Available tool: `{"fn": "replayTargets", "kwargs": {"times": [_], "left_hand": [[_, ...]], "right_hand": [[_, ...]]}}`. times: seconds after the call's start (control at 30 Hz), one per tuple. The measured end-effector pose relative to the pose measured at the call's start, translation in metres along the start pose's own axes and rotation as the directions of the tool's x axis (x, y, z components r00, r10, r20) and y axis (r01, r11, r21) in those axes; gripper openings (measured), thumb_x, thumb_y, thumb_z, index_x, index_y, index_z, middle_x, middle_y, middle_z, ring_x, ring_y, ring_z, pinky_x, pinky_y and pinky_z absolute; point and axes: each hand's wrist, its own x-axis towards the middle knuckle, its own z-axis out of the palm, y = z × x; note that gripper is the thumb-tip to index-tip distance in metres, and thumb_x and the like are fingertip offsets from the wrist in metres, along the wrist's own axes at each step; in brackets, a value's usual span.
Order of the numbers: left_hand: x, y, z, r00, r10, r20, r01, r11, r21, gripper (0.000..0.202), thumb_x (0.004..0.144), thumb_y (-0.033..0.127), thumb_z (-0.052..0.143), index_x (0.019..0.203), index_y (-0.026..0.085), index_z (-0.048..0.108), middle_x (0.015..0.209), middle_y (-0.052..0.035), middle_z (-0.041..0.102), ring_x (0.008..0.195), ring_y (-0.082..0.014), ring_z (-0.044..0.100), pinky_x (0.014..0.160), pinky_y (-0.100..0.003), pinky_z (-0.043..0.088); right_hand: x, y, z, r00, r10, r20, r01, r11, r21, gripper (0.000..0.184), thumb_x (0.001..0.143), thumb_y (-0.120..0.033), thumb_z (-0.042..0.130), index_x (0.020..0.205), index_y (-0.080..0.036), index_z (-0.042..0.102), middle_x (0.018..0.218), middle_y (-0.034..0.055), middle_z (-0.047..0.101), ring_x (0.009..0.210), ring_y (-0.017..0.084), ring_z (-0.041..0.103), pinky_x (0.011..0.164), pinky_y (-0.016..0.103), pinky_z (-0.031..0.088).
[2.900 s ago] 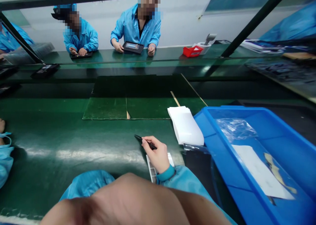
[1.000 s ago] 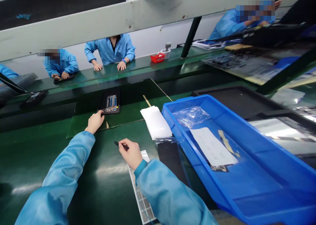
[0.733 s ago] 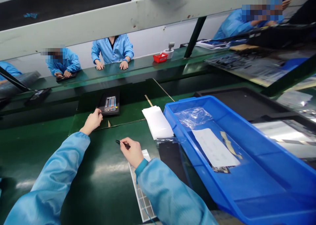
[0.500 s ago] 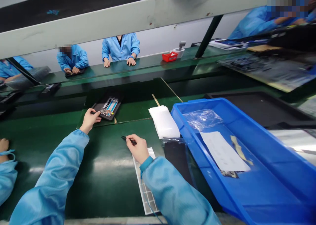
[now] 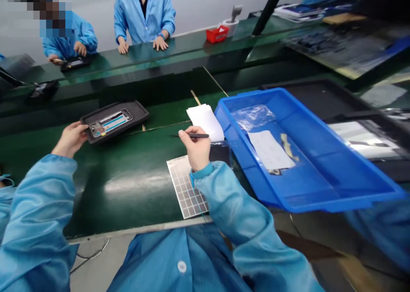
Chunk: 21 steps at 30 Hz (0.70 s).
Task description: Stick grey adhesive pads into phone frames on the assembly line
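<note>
My left hand (image 5: 71, 140) grips the near left end of a black tray (image 5: 137, 111), thumb over the rim. Inside the tray lies a phone frame (image 5: 112, 123) with blue strips and a silvery edge. My right hand (image 5: 197, 148) is closed around dark tweezers (image 5: 199, 135), their thin tip pointing left, above the green bench. Beneath my right wrist lies a sheet of grey square stickers (image 5: 185, 183), partly covered by my hand and sleeve. Just beyond that hand is a stack of white paper (image 5: 206, 117).
A large blue bin (image 5: 285, 204) on the right holds clear plastic film (image 5: 254, 116) and a white paper (image 5: 269, 148). A black tray (image 5: 323, 99) lies behind it. Across the bench are two co-workers and a red box (image 5: 217, 34).
My left hand has pulled the black tray toward the left and turned it more sideways. My right hand keeps the tweezers, now nearer the paper stack. The view has tilted down.
</note>
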Motion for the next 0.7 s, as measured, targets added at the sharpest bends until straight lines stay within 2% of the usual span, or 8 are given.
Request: {"fn": "replayTargets", "kwargs": {"times": [0.17,0.3,0.37,0.43,0.53,0.6,0.63,0.7], "left_hand": [[-0.013,0.009,-0.009,0.929,-0.232,0.289,0.214,0.973,0.090,0.039,0.088,0.002,0.054,0.124,0.015,0.064,0.082,-0.0025,0.071,0.068,-0.0169,0.067,0.062,-0.029,0.058],[-0.030,0.013,0.022,0.656,-0.393,0.644,0.222,0.916,0.333,0.044,0.082,0.015,0.069,0.126,0.016,0.066,0.103,-0.0071,0.074,0.081,-0.0229,0.070,0.072,-0.033,0.058],[-0.033,0.015,0.045,0.516,-0.393,0.761,0.075,0.906,0.417,0.046,0.079,0.021,0.073,0.124,0.019,0.067,0.110,-0.0056,0.072,0.091,-0.0221,0.070,0.079,-0.029,0.057],[-0.033,0.017,0.067,0.440,-0.370,0.818,-0.131,0.875,0.467,0.043,0.081,0.022,0.070,0.124,0.023,0.067,0.115,-0.0021,0.071,0.099,-0.0202,0.068,0.085,-0.025,0.054],[-0.039,0.020,0.099,0.489,-0.259,0.833,-0.530,0.670,0.520,0.037,0.085,0.019,0.064,0.121,0.024,0.069,0.116,-0.0013,0.070,0.104,-0.0206,0.066,0.092,-0.026,0.050],[-0.060,0.023,0.120,0.543,-0.034,0.839,-0.748,0.434,0.502,0.034,0.084,0.020,0.065,0.118,0.018,0.069,0.120,-0.0062,0.067,0.110,-0.0255,0.062,0.099,-0.032,0.047],[-0.076,0.025,0.132,0.526,0.097,0.845,-0.818,0.328,0.472,0.035,0.085,0.022,0.066,0.119,0.016,0.068,0.122,-0.0088,0.065,0.113,-0.0278,0.060,0.101,-0.035,0.045],[-0.118,0.027,0.155,0.382,0.264,0.886,-0.917,0.224,0.329,0.035,0.089,0.025,0.062,0.122,0.015,0.065,0.122,-0.0099,0.063,0.113,-0.0278,0.059,0.100,-0.037,0.045]], "right_hand": [[-0.009,-0.018,-0.050,0.993,0.063,0.100,-0.070,0.995,0.071,0.022,0.088,-0.043,0.060,0.092,-0.022,0.063,0.068,-0.0005,0.054,0.055,0.012,0.051,0.051,0.026,0.042],[-0.026,-0.013,-0.085,0.973,0.117,0.197,-0.133,0.988,0.072,0.025,0.088,-0.045,0.064,0.090,-0.020,0.068,0.071,0.0030,0.062,0.063,0.016,0.060,0.059,0.031,0.051],[-0.034,-0.008,-0.097,0.960,0.149,0.236,-0.160,0.987,0.027,0.022,0.085,-0.042,0.071,0.091,-0.021,0.069,0.070,0.0015,0.064,0.064,0.017,0.062,0.062,0.032,0.053],[-0.040,-0.004,-0.106,0.944,0.170,0.282,-0.160,0.985,-0.058,0.019,0.084,-0.039,0.075,0.092,-0.022,0.071,0.071,0.0007,0.065,0.065,0.016,0.062,0.065,0.032,0.054],[-0.044,-0.004,-0.118,0.927,0.128,0.352,-0.050,0.973,-0.224,0.017,0.085,-0.037,0.074,0.093,-0.023,0.076,0.084,0.0032,0.068,0.076,0.018,0.065,0.071,0.033,0.056],[-0.045,-0.004,-0.123,0.923,0.080,0.376,0.041,0.952,-0.303,0.016,0.084,-0.036,0.075,0.094,-0.024,0.078,0.093,0.0047,0.068,0.085,0.020,0.066,0.076,0.034,0.056],[-0.045,-0.004,-0.126,0.921,0.064,0.384,0.070,0.943,-0.324,0.015,0.084,-0.035,0.076,0.094,-0.024,0.078,0.095,0.0052,0.069,0.088,0.020,0.066,0.078,0.034,0.056],[-0.044,0.001,-0.129,0.913,0.067,0.402,0.082,0.936,-0.342,0.015,0.085,-0.034,0.075,0.095,-0.024,0.077,0.096,0.0055,0.070,0.090,0.021,0.067,0.082,0.036,0.057]]}}
